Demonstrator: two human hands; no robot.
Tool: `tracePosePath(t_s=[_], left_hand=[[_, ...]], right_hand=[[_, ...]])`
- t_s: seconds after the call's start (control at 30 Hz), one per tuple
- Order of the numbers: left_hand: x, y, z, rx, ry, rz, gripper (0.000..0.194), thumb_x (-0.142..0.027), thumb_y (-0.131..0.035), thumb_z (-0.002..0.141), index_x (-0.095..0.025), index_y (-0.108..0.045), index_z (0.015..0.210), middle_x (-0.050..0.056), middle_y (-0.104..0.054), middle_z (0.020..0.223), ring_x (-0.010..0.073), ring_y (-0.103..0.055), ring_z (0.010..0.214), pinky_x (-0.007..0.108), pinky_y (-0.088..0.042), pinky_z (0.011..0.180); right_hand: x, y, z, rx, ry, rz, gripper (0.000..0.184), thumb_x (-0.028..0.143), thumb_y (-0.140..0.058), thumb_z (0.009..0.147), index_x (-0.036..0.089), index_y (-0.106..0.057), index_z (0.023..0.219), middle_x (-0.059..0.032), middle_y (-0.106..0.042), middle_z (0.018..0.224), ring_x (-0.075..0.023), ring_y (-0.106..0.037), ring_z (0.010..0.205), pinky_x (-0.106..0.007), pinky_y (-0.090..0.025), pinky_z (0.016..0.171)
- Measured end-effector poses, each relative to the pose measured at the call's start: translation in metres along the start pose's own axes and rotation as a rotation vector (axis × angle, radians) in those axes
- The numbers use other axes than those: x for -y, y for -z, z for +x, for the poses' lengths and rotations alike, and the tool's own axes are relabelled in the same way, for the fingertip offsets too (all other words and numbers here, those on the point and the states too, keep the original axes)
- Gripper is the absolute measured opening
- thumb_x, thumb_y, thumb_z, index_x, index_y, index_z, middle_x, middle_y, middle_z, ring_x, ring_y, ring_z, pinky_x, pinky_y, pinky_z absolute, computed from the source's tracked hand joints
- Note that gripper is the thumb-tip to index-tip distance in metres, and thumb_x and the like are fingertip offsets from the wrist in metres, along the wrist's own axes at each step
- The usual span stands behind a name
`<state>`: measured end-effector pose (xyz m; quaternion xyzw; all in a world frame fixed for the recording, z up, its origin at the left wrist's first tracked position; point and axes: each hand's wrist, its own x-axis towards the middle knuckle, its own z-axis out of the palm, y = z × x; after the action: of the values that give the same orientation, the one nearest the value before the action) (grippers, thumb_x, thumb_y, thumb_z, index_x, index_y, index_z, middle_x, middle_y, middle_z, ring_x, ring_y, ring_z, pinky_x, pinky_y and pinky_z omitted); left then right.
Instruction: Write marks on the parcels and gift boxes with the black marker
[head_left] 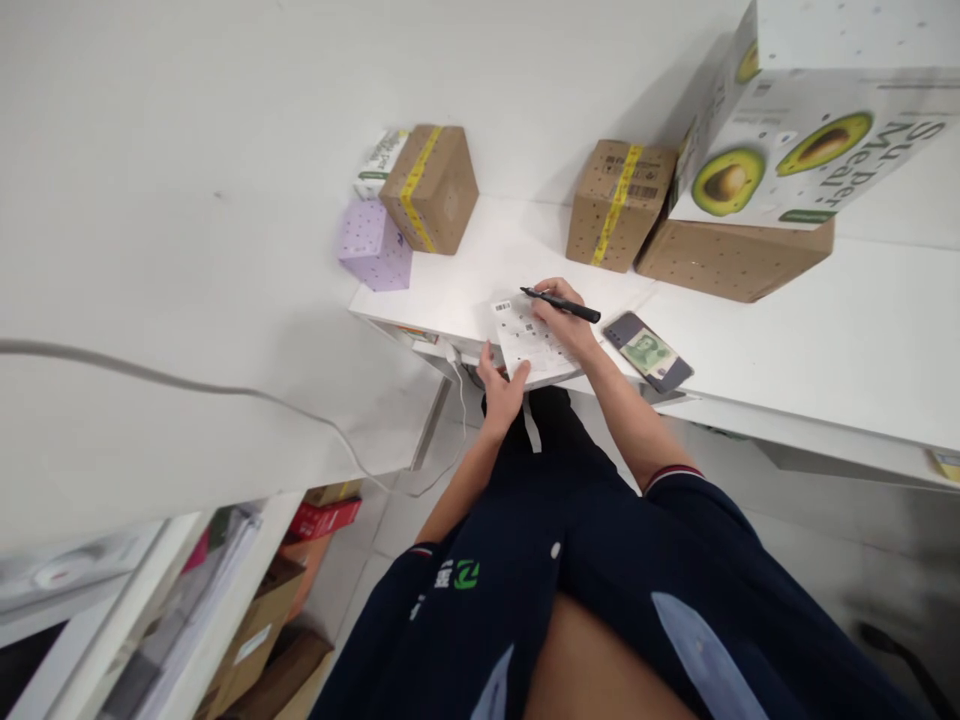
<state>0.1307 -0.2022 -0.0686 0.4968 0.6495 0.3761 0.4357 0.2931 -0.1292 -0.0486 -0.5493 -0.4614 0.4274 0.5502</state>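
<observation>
My right hand (564, 316) is closed around a black marker pen (576, 309). The pen's narrow end points left over the top of a white printed sheet (532, 345); I cannot tell whether it touches the paper. At the sheet's lower left corner is my left hand (504, 392), its thumb on the paper's near edge and its fingers partly hidden by the desk edge. To the right of my right hand lies a dark smartphone (616, 329) with a green banknote (649, 353) on it.
Along the wall on the white desk (750, 345) stand a taped carton (431, 190), a purple box (375, 246) and another taped carton (621, 205). A large avocado-printed box (806, 150) rests on a brown carton (739, 258). A grey cable (225, 385) hangs at left, above shelves (255, 590).
</observation>
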Motion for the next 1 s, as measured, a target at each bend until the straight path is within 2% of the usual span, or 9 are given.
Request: tracePosePath(t_s=[0.1,0.2,0.33,0.47,0.73,1.0], left_hand=[[-0.019,0.01,0.009,0.031,-0.256,0.25,0.056,-0.042,-0.068,0.09,-0.022,-0.055,0.14,0.017,-0.046,0.154,0.0327,-0.039,0.148,0.051,-0.028,0.125],[-0.04,0.007,0.015,0.127,-0.354,0.42,0.044,-0.04,-0.056,0.098,-0.022,-0.061,0.137,0.015,-0.052,0.153,0.0367,-0.033,0.15,0.058,-0.02,0.126],[-0.055,-0.006,0.018,0.177,-0.309,0.553,0.044,-0.039,-0.057,0.096,-0.026,-0.064,0.138,0.01,-0.052,0.157,0.0444,-0.027,0.15,0.066,-0.019,0.123],[-0.057,-0.009,0.019,0.239,-0.292,0.623,0.049,-0.037,-0.058,0.095,-0.027,-0.06,0.142,0.009,-0.046,0.162,0.047,-0.03,0.148,0.069,-0.022,0.12],[-0.056,-0.006,0.019,0.259,-0.292,0.587,0.049,-0.037,-0.06,0.094,-0.027,-0.059,0.142,0.01,-0.044,0.163,0.0462,-0.032,0.147,0.066,-0.029,0.118],[-0.054,-0.007,0.021,0.266,-0.267,0.532,0.051,-0.038,-0.062,0.093,-0.027,-0.06,0.143,0.008,-0.044,0.163,0.0461,-0.03,0.148,0.063,-0.022,0.122]], right_hand=[[0.002,0.0,-0.002,-0.014,0.017,-0.074,0.016,0.035,-0.066,0.084,0.025,-0.056,0.093,0.0049,-0.056,0.073,-0.0141,-0.052,0.068,-0.028,-0.045,0.068],[0.003,-0.003,-0.002,-0.046,-0.035,-0.098,0.015,0.035,-0.063,0.085,0.025,-0.053,0.091,0.0046,-0.057,0.072,-0.0144,-0.054,0.067,-0.028,-0.046,0.068],[0.002,-0.008,0.0,-0.075,-0.111,-0.084,0.018,0.039,-0.061,0.087,0.026,-0.049,0.087,0.0052,-0.054,0.07,-0.0139,-0.054,0.064,-0.027,-0.046,0.065],[0.006,-0.009,-0.002,-0.088,-0.062,-0.136,0.021,0.037,-0.065,0.085,0.025,-0.05,0.077,0.0051,-0.05,0.067,-0.0137,-0.051,0.066,-0.028,-0.045,0.067],[0.006,-0.01,-0.002,-0.08,-0.044,-0.144,0.024,0.038,-0.067,0.086,0.024,-0.05,0.074,0.0055,-0.049,0.066,-0.0134,-0.047,0.066,-0.029,-0.044,0.071],[0.001,-0.009,-0.001,-0.051,-0.028,-0.195,0.026,0.043,-0.066,0.087,0.025,-0.051,0.076,0.0049,-0.05,0.067,-0.0138,-0.046,0.066,-0.029,-0.044,0.069]])
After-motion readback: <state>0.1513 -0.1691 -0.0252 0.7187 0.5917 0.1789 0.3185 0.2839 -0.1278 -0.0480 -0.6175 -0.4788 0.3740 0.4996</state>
